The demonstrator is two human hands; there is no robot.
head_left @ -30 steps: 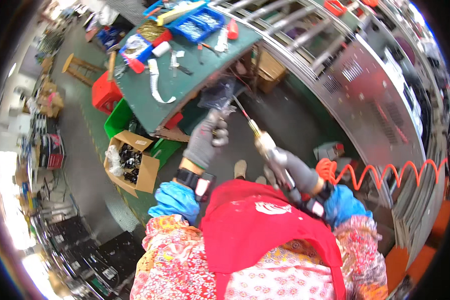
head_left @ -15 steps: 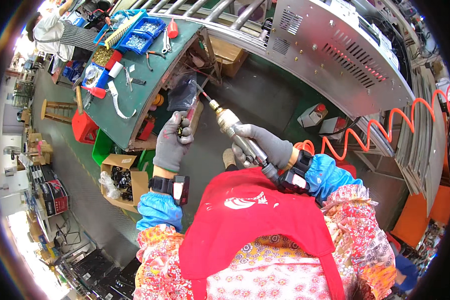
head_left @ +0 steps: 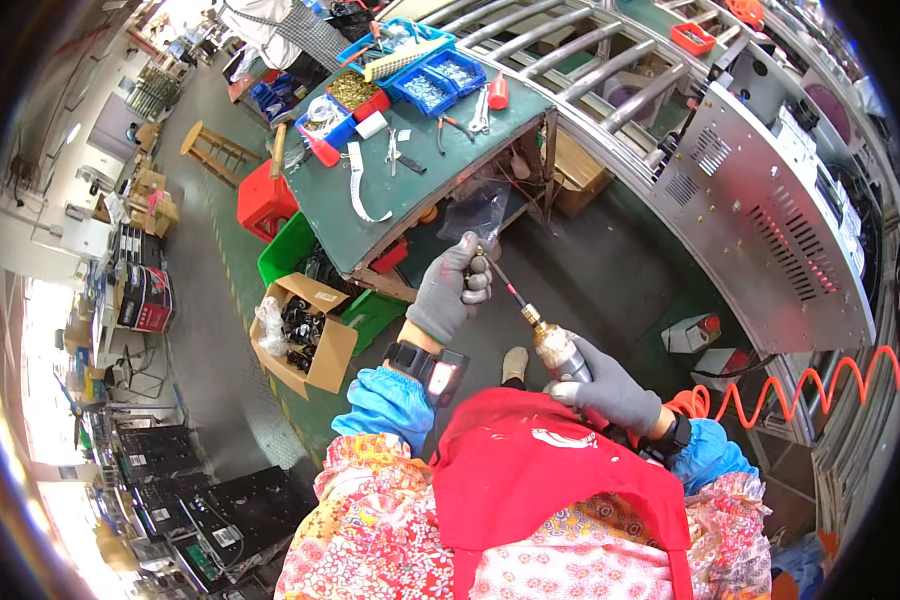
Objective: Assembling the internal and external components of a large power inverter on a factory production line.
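In front of my body, my left hand (head_left: 448, 295), in a grey glove, is closed with its fingers curled and the thumb up. Something small and brass-coloured shows at its fingertips, too small to name. My right hand (head_left: 618, 388), also gloved, is wrapped round the body of a power screwdriver (head_left: 553, 348) that tilts up to the left. The long thin bit (head_left: 508, 284) of the screwdriver reaches to the left hand's fingertips. The rear end of the tool is hidden behind the right hand and the red apron (head_left: 510, 450).
A green-topped workbench (head_left: 420, 190) ahead holds blue bins (head_left: 428, 90) of small fasteners, pliers (head_left: 456, 128) and wrenches (head_left: 481, 112). At right, a slotted metal panel (head_left: 760, 215) stands by a roller conveyor (head_left: 610, 60). An orange coiled hose (head_left: 785, 395) runs below it. A cardboard box (head_left: 328, 360) is at left.
My view has turned left, so the bench and panel sit further right. The screwdriver's bit tip has come to the left hand's fingertips; earlier it pointed past them, to their right.
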